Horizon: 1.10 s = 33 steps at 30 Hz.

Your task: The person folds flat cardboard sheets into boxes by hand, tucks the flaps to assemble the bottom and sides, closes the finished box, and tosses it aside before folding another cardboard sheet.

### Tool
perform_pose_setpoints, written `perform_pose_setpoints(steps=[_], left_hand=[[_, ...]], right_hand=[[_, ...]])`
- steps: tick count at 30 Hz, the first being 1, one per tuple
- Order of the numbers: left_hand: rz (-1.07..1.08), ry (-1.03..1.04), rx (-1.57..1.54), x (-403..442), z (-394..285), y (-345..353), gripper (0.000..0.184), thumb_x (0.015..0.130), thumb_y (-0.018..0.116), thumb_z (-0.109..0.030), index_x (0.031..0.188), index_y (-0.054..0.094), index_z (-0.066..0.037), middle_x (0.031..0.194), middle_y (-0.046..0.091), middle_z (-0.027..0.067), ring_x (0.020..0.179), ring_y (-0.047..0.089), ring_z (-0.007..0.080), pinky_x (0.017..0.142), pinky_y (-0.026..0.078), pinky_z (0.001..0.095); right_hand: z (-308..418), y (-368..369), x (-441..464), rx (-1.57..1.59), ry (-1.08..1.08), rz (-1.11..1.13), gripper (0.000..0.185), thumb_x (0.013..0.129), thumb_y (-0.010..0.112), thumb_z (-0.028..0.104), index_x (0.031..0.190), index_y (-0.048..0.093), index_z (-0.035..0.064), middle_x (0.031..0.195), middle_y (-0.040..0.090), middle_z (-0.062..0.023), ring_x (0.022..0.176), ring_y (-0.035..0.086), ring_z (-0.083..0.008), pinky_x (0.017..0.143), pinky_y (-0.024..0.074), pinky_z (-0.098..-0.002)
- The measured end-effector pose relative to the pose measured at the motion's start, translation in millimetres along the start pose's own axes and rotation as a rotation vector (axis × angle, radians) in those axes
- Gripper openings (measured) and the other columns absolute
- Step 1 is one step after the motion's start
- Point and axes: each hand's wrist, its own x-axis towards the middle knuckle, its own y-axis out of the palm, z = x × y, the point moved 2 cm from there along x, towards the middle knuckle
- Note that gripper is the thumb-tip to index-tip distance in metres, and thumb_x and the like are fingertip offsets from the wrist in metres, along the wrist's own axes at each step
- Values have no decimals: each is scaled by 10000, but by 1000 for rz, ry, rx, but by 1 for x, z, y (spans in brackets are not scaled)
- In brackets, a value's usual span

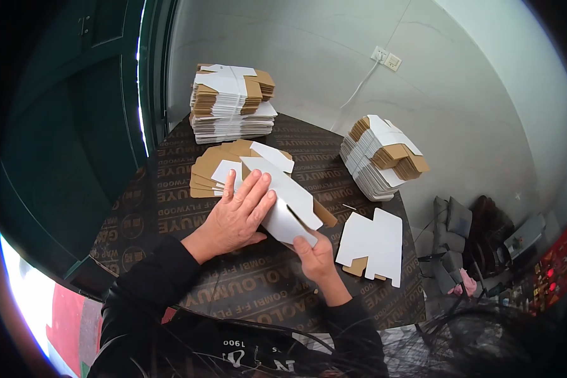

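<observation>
A partly folded white carton [281, 193] with brown inner faces is held tilted above the middle of the table. My right hand [317, 257] grips its near end, thumb on the white face and the other fingers hidden beneath. Against the carton's left side lies my left hand [236, 216], fingers stretched out flat and slightly apart. Just beyond it, several flat carton blanks [209, 170] are fanned out, brown and white sides showing. To the right of my right hand, more flat blanks [373, 242] lie mostly white side up.
Tall bundled stacks of folded cartons stand at the back left [233, 104] and back right [381, 157] of the dark printed plywood table [233, 293]. A wall socket [386, 58] with a plugged cord is behind. Grey cushioned seating [450, 236] stands off the right edge.
</observation>
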Motion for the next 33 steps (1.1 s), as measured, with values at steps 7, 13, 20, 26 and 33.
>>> perform_pose_setpoints(steps=[7, 13, 20, 26, 33], left_hand=[[-79, 12, 40, 0, 2, 8, 699, 764, 720, -223, 1344, 374, -40, 1400, 371, 235, 1334, 353, 393, 1143, 135, 630], [-107, 66, -97, 1, -2, 6, 520, 832, 645, -159, 1288, 418, -54, 1247, 438, 209, 1200, 439, 359, 1126, 198, 607], [-72, 115, -142, 1, -19, 9, 399, 885, 564, -118, 1263, 446, -77, 1165, 444, 171, 1090, 458, 317, 1109, 239, 575], [-39, 118, -71, 5, -27, 8, 368, 911, 509, -106, 1275, 451, -97, 1169, 437, 152, 1115, 443, 302, 1116, 237, 550], [-67, 154, 11, 3, -38, 17, 381, 904, 518, -129, 1279, 458, -107, 1173, 433, 146, 1131, 433, 292, 1128, 190, 564]], right_hand=[[-3, -3, -2, 222, 192, 151, 320, 960, 547, 106, 1222, 562, -77, 1157, 630, -140, 939, 615, -189, 821, 499, -267], [1, 0, 4, 344, 394, 51, 331, 947, 550, 92, 1246, 562, -49, 1163, 632, -148, 956, 617, -191, 829, 501, -279], [-15, 6, 4, -282, 203, -69, 343, 925, 545, 82, 1248, 567, -30, 1158, 637, -158, 956, 629, -238, 837, 502, -310], [-5, 2, -4, -490, 189, 224, 422, 896, 568, 43, 1302, 484, -35, 1191, 617, -159, 991, 623, -233, 866, 501, -310], [20, 13, 2, -324, -22, 260, 300, 899, 566, 107, 1157, 594, -42, 1045, 657, -153, 905, 616, -232, 804, 489, -324]])
